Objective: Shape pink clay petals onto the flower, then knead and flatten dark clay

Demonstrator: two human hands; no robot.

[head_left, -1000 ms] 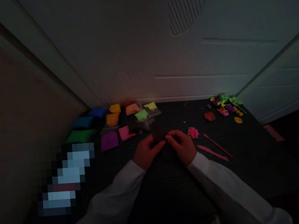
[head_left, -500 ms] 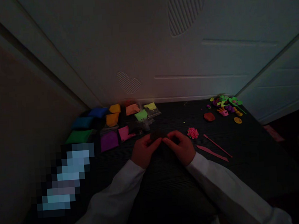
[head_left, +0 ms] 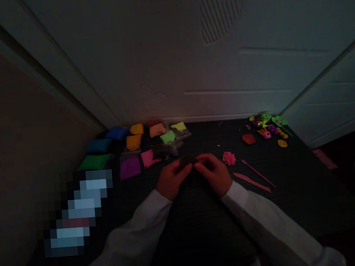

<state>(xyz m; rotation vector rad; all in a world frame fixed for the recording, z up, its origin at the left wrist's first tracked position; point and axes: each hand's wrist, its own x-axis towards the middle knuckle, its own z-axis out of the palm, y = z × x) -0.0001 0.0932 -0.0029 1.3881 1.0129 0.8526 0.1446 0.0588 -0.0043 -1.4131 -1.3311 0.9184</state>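
Observation:
Over the middle of the dark table, my left hand [head_left: 172,178] and my right hand [head_left: 216,175] meet at their fingertips. Between them they pinch a small dark piece of clay [head_left: 188,161], brownish and roughly round; the dim light blurs its outline. Thumbs press on its near side, and the fingers behind it are partly hidden. Just right of my right hand lies a pink clay flower [head_left: 228,158] with many petals. Beyond it rest a pink clay knife [head_left: 251,181] and a thin pink modelling stick [head_left: 258,172].
Bags of coloured clay lie at the back left, among them a purple bag [head_left: 130,167], a green bag [head_left: 94,162] and an orange bag [head_left: 133,142]. Small clay figures [head_left: 268,126] cluster at the back right, near a red lump [head_left: 248,139]. A pixelated bright patch [head_left: 82,208] covers the left.
Both hands stay nearly in place, still pinching the dark clay. The fingertips have shifted very slightly around it. Nothing else on the table has moved.

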